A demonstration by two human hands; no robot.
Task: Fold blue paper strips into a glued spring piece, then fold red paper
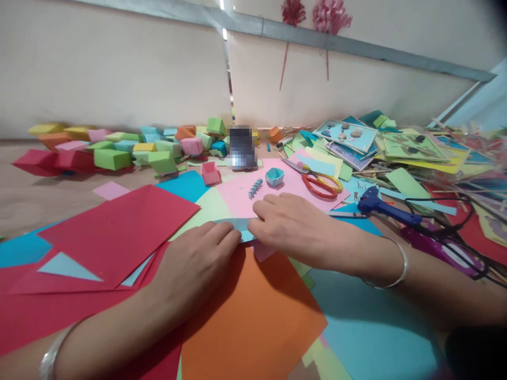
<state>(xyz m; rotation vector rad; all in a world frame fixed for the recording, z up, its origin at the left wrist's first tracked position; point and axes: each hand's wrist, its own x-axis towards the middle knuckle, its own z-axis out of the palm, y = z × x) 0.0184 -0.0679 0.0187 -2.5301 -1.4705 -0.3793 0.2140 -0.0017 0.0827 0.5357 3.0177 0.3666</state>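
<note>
Orange sheet (253,316) lies nearest me, just this side of the grip. Between my hands sits the pale blue paper (244,227); my right hand (283,224) closes on its right end, while my left hand (198,256) curls over its left part, whether pinching or pressing I cannot tell. I judge it light, easily creased, best held by its ends. Beyond the grip, the small blue box (274,178) and scissors (320,187) crowd me; leftward, the flat red sheet (127,227) leaves freer room

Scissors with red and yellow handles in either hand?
No, the scissors lie over pink paper, while the left hand and right hand touch light-blue paper.
</note>
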